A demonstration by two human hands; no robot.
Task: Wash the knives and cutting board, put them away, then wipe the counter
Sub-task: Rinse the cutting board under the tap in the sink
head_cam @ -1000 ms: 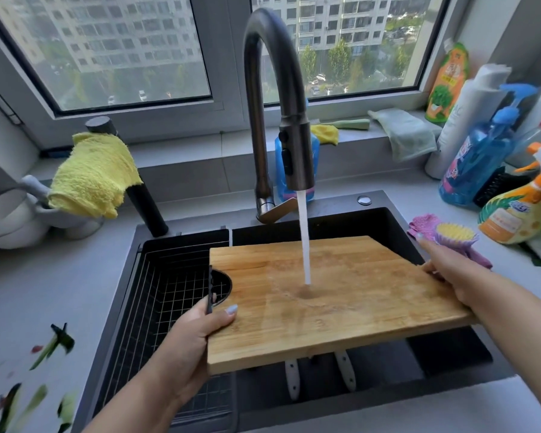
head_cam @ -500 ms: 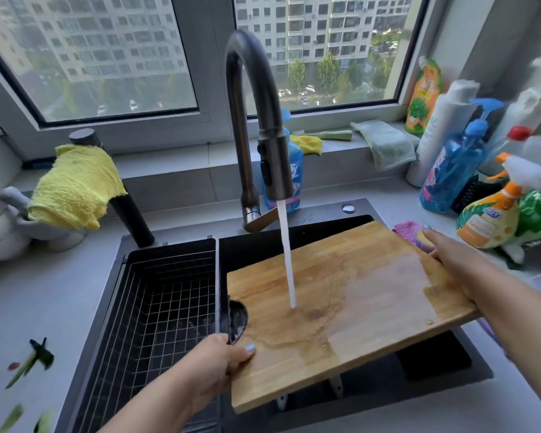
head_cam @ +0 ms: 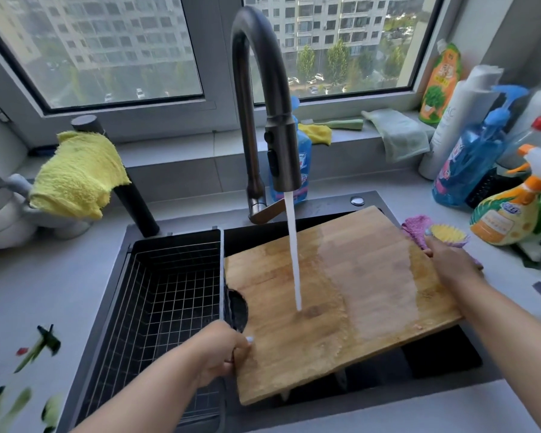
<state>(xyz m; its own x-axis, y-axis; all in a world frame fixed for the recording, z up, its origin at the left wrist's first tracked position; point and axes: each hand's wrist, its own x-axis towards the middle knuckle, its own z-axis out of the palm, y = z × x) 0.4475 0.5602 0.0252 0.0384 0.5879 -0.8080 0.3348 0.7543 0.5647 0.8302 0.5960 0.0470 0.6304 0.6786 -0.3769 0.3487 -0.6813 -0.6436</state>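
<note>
Rinsing is the step in hand: the cutting board (head_cam: 341, 295) is held tilted over the sink (head_cam: 444, 360), its far right corner raised, and the stream from the faucet (head_cam: 256, 98) lands near its middle. The left hand (head_cam: 219, 351) grips the board's near left edge by the handle cutout, fingers curled round the rim. The right hand (head_cam: 450, 264) lies over the far right edge; whether its fingers wrap under cannot be told. Part of the wood is dark and wet, while a paler band on the right looks less soaked, so I judge the board only partly rinsed and not yet scrubbed. Pale shapes under the board's near edge may be knife handles, but they are too hidden to say. Vegetable scraps (head_cam: 38, 345) lie on the bench (head_cam: 53, 285) at left, so wiping is not done. By this showing, 1 of 3 parts is barely begun: the knives, the putting away and the wiping remain.
</note>
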